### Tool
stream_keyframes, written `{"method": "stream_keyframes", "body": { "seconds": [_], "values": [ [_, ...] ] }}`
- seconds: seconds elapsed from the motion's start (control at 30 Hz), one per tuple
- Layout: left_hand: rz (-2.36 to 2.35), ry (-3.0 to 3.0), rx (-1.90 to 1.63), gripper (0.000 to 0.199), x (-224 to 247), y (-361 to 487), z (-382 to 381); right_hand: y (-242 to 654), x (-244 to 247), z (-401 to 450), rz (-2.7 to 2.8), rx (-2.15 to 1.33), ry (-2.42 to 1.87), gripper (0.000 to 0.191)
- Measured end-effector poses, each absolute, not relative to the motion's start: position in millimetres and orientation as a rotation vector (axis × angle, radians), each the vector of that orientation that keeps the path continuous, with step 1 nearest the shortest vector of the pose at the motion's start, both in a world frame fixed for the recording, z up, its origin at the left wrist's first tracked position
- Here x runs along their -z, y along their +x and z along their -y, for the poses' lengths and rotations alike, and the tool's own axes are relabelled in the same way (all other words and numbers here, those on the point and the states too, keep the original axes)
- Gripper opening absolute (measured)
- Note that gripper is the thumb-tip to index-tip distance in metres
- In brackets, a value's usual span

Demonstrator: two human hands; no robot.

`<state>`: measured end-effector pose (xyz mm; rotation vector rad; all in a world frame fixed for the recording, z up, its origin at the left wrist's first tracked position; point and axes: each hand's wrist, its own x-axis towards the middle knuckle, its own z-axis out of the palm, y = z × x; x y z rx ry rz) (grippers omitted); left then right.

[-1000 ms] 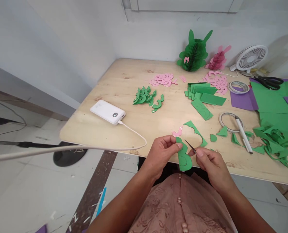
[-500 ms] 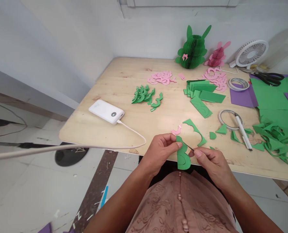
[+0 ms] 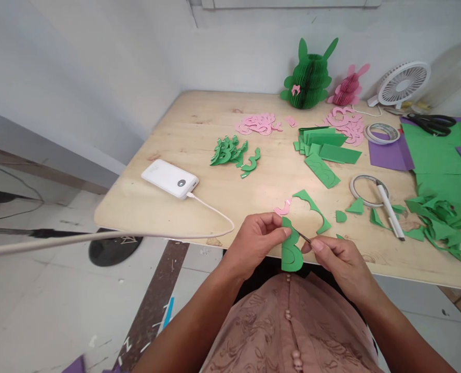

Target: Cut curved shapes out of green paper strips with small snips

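Tool tip meets the folded-looking green paper held between both hands.
The left hand (image 3: 256,242) has its thumb and fingers clamped on the green paper (image 3: 291,258), which hangs below those fingertips, at the near edge of the desk (image 3: 199,204). The right hand (image 3: 339,260) has its fingers together on a thin dark tool (image 3: 303,237). Change noted: the tip now reaches the paper's scalloped edge, rather than standing off it; this puts the tool in working position. Whether it penetrates cannot be told. The pink curved piece (image 3: 283,208) lies just beyond the left fingertips; a green offcut (image 3: 323,221) lies just beyond the right fingertips.
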<state>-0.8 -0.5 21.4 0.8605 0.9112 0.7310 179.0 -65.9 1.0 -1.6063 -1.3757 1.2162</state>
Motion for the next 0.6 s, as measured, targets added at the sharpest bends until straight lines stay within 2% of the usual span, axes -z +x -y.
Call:
{"method": "stream_keyframes", "body": {
  "seconds": [0.6],
  "values": [
    [-0.902,0.854,-0.719,0.024,-20.5,-0.9,0.9,177.0,-1.3,67.1,1.366,-1.173,-1.636,0.048]
  ]
}}
